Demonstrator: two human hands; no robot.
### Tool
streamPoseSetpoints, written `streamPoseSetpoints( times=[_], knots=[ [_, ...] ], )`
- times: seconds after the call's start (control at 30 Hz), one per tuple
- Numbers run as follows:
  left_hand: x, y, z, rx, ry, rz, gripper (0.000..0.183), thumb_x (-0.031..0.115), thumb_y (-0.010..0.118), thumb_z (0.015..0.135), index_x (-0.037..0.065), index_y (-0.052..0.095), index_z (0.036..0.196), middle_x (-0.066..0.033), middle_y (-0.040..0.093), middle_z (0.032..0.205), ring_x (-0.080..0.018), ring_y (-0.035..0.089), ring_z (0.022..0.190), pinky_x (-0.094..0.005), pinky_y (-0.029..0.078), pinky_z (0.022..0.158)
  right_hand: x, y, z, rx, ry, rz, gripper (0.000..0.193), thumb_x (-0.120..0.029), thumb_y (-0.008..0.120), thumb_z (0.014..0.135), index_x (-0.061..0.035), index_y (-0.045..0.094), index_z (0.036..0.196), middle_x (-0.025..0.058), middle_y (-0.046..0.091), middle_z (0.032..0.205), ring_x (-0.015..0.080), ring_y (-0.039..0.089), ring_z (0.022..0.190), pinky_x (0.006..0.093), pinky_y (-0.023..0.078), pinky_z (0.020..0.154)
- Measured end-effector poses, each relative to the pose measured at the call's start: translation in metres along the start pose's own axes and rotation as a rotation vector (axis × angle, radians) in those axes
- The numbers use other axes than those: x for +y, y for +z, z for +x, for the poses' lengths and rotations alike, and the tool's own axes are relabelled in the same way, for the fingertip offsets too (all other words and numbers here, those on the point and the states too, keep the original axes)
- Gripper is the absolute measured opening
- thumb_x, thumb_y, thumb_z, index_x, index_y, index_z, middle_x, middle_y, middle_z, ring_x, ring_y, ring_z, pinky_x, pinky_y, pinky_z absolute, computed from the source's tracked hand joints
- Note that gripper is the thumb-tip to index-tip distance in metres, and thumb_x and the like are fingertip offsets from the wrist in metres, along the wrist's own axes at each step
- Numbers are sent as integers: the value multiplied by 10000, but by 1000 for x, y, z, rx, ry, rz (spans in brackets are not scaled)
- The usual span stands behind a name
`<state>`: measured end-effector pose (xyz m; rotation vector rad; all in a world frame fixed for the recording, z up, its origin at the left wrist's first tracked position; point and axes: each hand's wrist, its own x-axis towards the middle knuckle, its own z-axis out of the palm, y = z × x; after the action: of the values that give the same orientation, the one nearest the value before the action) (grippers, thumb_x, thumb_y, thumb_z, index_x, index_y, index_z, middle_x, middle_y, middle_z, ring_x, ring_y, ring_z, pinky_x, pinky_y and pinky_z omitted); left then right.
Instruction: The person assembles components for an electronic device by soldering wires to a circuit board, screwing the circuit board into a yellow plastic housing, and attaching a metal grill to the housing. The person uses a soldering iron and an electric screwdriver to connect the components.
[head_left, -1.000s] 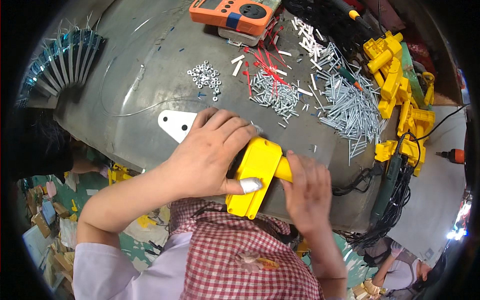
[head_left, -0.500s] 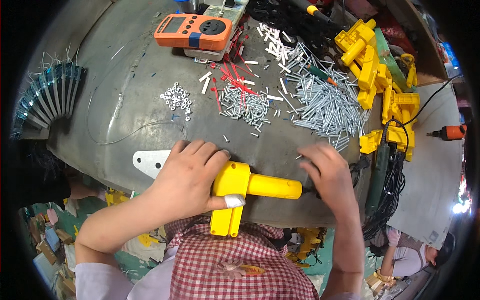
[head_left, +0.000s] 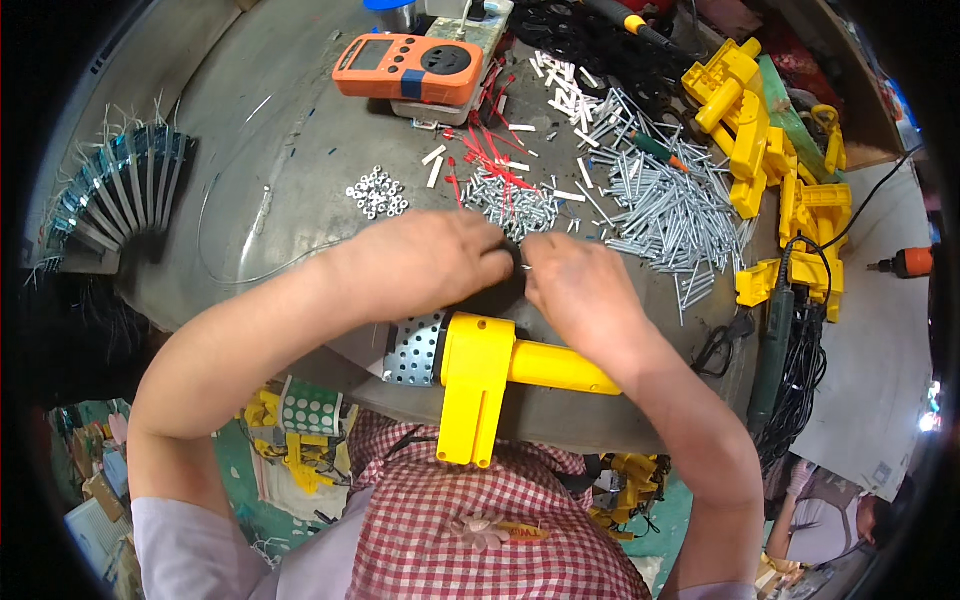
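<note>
Mid-frame above the yellow housing (head_left: 474, 385), left hand (head_left: 440, 260) and right hand (head_left: 580, 285), grips too hidden to tell, seemingly gathered screws (head_left: 520, 208), needing careful pinching next.

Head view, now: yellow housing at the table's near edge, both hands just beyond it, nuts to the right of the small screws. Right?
One slip: the nuts are to the left of the small screws, as the head view shows. The rest stands: yellow housing at the near edge, left hand and right hand just beyond it.
</note>
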<state>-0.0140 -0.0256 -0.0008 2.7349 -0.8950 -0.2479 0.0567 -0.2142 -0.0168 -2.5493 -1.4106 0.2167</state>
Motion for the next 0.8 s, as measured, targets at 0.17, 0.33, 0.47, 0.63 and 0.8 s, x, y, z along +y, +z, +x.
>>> streamPoseSetpoints(
  times=[0.17, 0.33, 0.47, 0.63, 0.8],
  knots=[
    [21, 4, -44, 388, -249, -342, 286, 50, 663, 673, 46, 569, 943, -101, 562, 918, -294, 582, 875, -376, 490, 739, -11, -35, -31, -58, 152, 742, 140, -88, 639, 766, -15, 569, 863, 98, 626, 813, 184, 637, 751, 311, 510, 644],
    [86, 22, -89, 388, -201, -835, 240, 102, 703, 712, 68, 592, 922, -72, 610, 880, -258, 620, 838, -357, 508, 716, -56, -40, -89, -533, 289, 1149, 185, -114, 683, 795, 0, 617, 925, 64, 658, 818, 106, 625, 725, 246, 498, 663],
    [105, 32, -101, 393, -265, -780, 244, 104, 703, 713, 66, 591, 926, -78, 606, 877, -254, 619, 827, -357, 506, 718, -72, -28, -96, -471, 400, 1105, 189, -124, 688, 796, -9, 595, 915, 102, 660, 801, 156, 656, 711, 280, 509, 643],
    [110, 39, -102, 473, -234, -612, 347, 79, 689, 673, 72, 585, 1004, -80, 570, 941, -258, 596, 876, -343, 505, 735, -83, -34, -90, -398, 263, 758, 189, -141, 682, 788, -22, 591, 904, 118, 640, 805, 242, 648, 738, 319, 497, 641],
    [111, 43, -106, 445, -136, -398, 281, 114, 636, 702, 66, 597, 975, -72, 577, 927, -224, 596, 893, -321, 499, 732, -64, -34, -67, -18, 135, 633, 137, -146, 641, 806, -39, 592, 877, 102, 625, 800, 283, 614, 742, 358, 469, 652]
  ],
)
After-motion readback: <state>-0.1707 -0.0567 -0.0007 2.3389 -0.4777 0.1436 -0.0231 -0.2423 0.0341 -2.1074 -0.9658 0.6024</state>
